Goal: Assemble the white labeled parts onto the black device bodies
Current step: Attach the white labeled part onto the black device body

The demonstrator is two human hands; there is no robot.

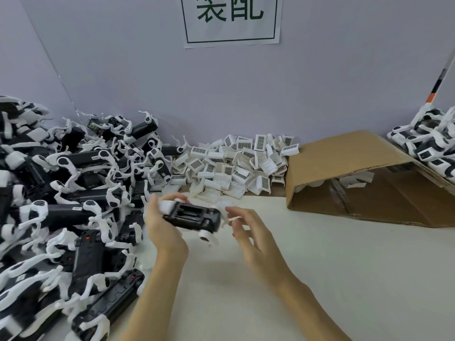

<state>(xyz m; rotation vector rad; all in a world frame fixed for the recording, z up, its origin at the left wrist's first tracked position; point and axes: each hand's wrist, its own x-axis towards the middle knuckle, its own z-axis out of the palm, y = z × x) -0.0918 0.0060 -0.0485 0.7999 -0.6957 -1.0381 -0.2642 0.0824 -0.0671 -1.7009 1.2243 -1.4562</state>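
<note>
We see the left hand [160,225] gripping a black device body [193,217]; the blurred right hand [248,232] hangs loosely spread; wall sign [231,19], top cropped, reads 装配.

Black device body [194,217]: matt moulded plastic with white plastic fittings. White labeled parts [236,161]: smooth plastic shells bearing printed paper labels. Box [349,153]: plain brown corrugated cardboard, matt. Desk [344,267]: smooth, pale, low-sheen surface. Wall sign [231,20]: white printed paper.
</note>
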